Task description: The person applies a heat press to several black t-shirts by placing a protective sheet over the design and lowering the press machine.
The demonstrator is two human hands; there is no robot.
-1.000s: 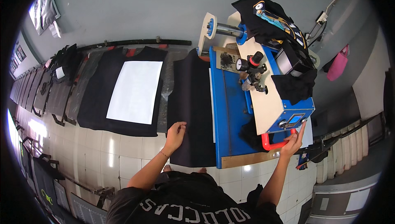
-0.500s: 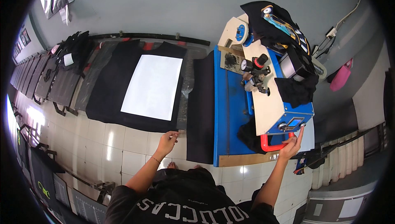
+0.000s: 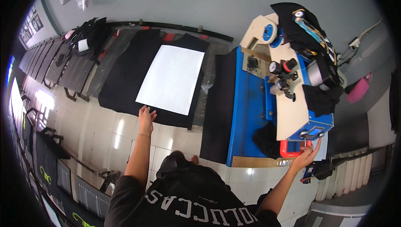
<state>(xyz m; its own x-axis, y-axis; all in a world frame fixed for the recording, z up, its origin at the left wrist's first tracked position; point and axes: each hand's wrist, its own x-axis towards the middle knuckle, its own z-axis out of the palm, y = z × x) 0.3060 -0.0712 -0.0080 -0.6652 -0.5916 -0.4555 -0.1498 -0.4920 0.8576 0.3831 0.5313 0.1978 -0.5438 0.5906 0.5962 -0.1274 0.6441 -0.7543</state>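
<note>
On a dark platen lies a black T-shirt (image 3: 121,74) with a white sheet (image 3: 172,79) flat on it. My left hand (image 3: 147,117) is at the shirt's near hem, just below the sheet's near left corner, its fingers loosely bent and apart. My right hand (image 3: 305,157) is at the front of a blue and cream heat press (image 3: 292,120). Its index finger stretches up to a round button (image 3: 321,135) beside the small display (image 3: 312,132). The other fingers bend close by the red handle (image 3: 288,154); whether they touch it is hard to tell.
Black cloth (image 3: 219,110) hangs over the press's left side. A printed black garment (image 3: 307,31) and a black rag (image 3: 321,99) lie on top of the press, near a pressure gauge (image 3: 274,67). More platens (image 3: 69,79) run off to the left.
My left hand has moved left and farther out, to the hem below the white sheet. The right index finger remains at the button. The whole view has shifted, moving the scene rightward.
</note>
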